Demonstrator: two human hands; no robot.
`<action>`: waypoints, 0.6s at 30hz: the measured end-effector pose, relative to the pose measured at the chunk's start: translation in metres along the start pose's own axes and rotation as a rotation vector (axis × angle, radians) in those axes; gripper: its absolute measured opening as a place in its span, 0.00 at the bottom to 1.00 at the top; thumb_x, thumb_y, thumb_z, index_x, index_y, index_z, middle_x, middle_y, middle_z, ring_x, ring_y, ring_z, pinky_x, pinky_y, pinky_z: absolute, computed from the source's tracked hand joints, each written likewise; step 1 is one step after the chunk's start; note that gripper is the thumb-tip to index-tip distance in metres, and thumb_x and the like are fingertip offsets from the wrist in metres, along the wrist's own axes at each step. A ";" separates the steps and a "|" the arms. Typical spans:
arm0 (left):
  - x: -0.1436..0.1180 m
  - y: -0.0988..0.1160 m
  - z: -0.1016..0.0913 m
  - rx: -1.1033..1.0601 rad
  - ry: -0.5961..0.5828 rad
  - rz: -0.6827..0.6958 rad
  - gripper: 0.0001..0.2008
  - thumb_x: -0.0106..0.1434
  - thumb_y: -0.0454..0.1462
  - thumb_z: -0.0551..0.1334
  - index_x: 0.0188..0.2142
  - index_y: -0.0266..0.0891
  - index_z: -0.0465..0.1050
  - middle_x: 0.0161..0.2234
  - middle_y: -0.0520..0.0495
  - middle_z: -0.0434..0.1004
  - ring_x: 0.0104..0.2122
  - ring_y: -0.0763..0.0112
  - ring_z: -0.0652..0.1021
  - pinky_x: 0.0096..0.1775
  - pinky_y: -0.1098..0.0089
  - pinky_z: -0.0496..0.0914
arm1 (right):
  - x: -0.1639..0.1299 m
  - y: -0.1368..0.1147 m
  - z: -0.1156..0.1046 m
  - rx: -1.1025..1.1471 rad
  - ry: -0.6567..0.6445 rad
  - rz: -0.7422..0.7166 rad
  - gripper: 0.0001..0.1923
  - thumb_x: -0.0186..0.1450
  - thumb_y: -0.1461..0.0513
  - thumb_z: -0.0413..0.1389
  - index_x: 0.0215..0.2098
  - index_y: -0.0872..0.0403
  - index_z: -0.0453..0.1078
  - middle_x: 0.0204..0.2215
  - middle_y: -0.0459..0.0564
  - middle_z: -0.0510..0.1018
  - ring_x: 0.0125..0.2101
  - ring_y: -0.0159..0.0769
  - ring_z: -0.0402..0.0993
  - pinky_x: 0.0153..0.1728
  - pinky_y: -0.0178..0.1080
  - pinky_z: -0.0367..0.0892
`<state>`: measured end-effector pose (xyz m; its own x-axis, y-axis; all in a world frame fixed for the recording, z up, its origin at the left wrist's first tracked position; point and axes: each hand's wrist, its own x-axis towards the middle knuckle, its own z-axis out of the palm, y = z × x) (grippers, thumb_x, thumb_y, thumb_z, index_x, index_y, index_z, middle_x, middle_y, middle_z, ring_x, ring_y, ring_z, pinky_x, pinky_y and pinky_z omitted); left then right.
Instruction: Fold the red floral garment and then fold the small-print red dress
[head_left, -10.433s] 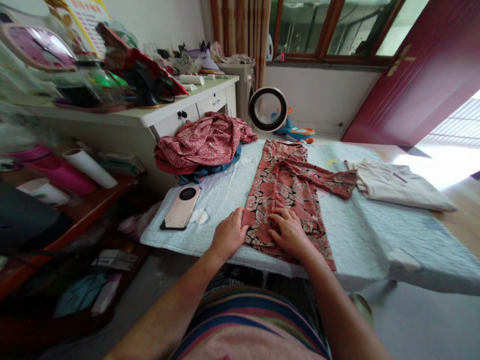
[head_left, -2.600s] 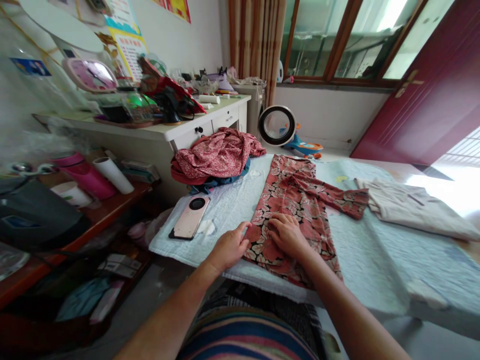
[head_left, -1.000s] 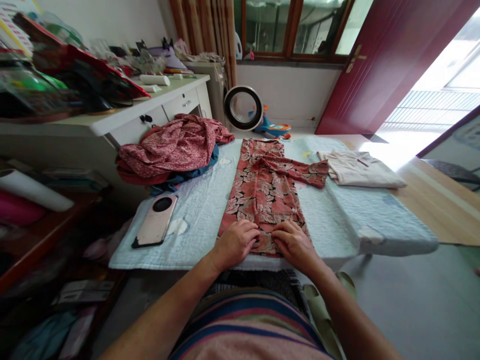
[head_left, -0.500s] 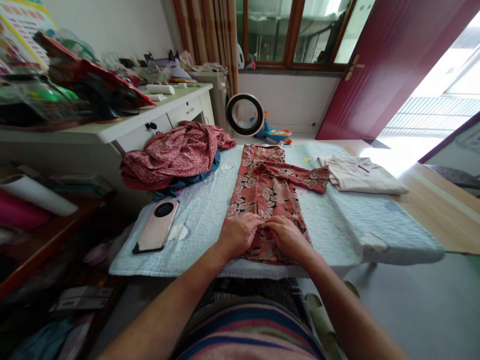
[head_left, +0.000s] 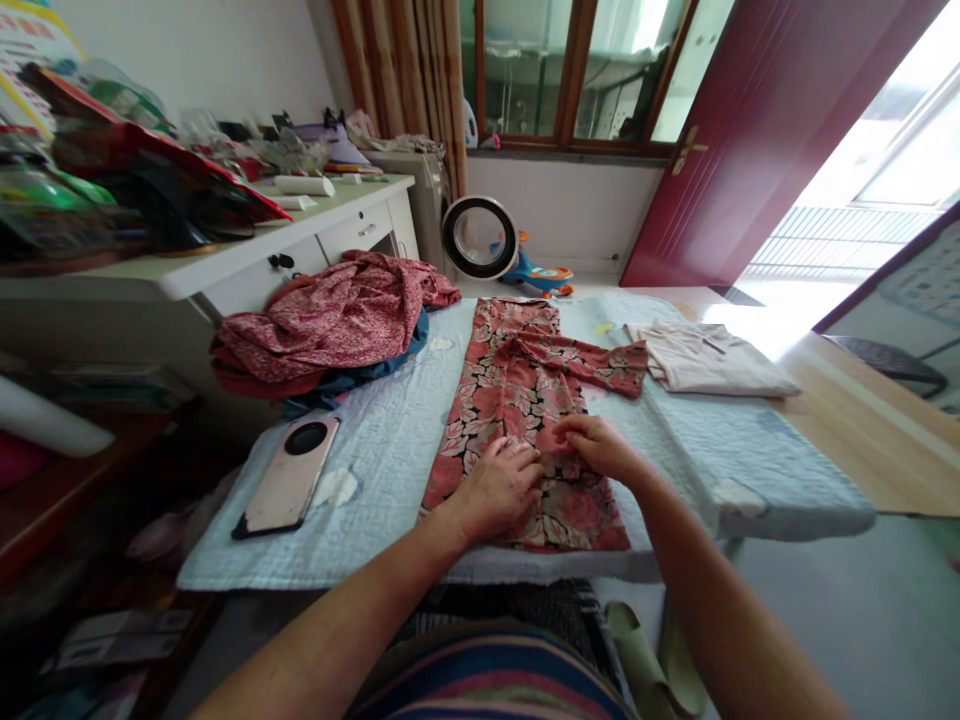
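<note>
Fabric printed with big leaves and blooms, a reddish garment point(head_left: 491, 385), lies lengthwise on the pale blue quilt point(head_left: 390, 480), its lower edge near the quilt's near edge. From where I stand, the left hand point(head_left: 501, 490) is palm down on the lower part, its fingers loosely bent and laid out rather than closed round anything. The right hand point(head_left: 596, 448) is just beside it, thumb and fingertips drawn close together at the cloth; whether a pinch of fabric is caught between them, I can't tell.

One sleeve point(head_left: 611, 366) lies out sideways across the quilt, its cuff reaching the pale folded garment point(head_left: 724, 362). A tug on the lower part could, I'd judge, drag that sleeve askew or rumple the neighbour's tidy edge. The cloth looks thin and soft, so uneven pressure from the two hands would likely raise creases, and a pull toward the body might slide the lower edge over the side. The quilt itself looks wrinkled and could shift along with it. To the left, the phone point(head_left: 289, 480) lies well apart, below the heap of clothes point(head_left: 330, 325); a wide sweep of the left forearm might knock it.
</note>
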<state>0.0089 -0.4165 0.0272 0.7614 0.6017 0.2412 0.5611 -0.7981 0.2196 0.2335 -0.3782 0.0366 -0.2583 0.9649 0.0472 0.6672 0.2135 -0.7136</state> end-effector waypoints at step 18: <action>0.088 -0.059 0.021 0.070 -0.066 -0.076 0.12 0.67 0.39 0.57 0.47 0.40 0.73 0.48 0.43 0.76 0.50 0.60 0.73 0.51 0.61 0.69 | -0.032 0.000 0.004 -0.319 0.047 -0.227 0.15 0.63 0.70 0.50 0.40 0.54 0.77 0.40 0.52 0.80 0.42 0.38 0.74 0.48 0.40 0.67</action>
<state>0.0496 -0.3171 0.0161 0.7342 0.6591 0.1630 0.6377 -0.7518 0.1678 0.2391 -0.4093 0.0323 -0.3971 0.8920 0.2161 0.7820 0.4521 -0.4289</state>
